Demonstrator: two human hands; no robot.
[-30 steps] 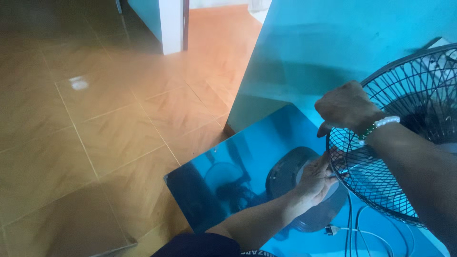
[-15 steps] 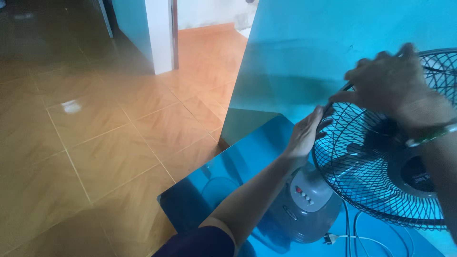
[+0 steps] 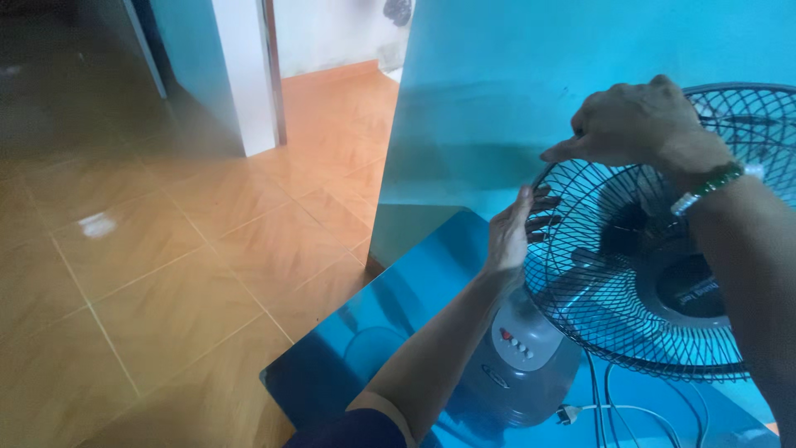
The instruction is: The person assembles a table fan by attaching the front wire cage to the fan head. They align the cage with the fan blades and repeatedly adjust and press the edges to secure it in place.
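A table fan with a black wire grille and a grey base with buttons stands on a shiny blue table. My left hand presses on the grille's left rim, fingers hooked through the wires. My right hand, with a green and white bracelet at the wrist, grips the top of the rim. The fan's dark hub shows through the wires.
A white power cord with plug lies on the table beside the base. A teal wall rises behind the fan. Orange tiled floor spreads left, with a white door frame at the back.
The view has swung right and up. My left hand rose from the grille's lower rim to its left side; my right hand moved along the rim to the top.
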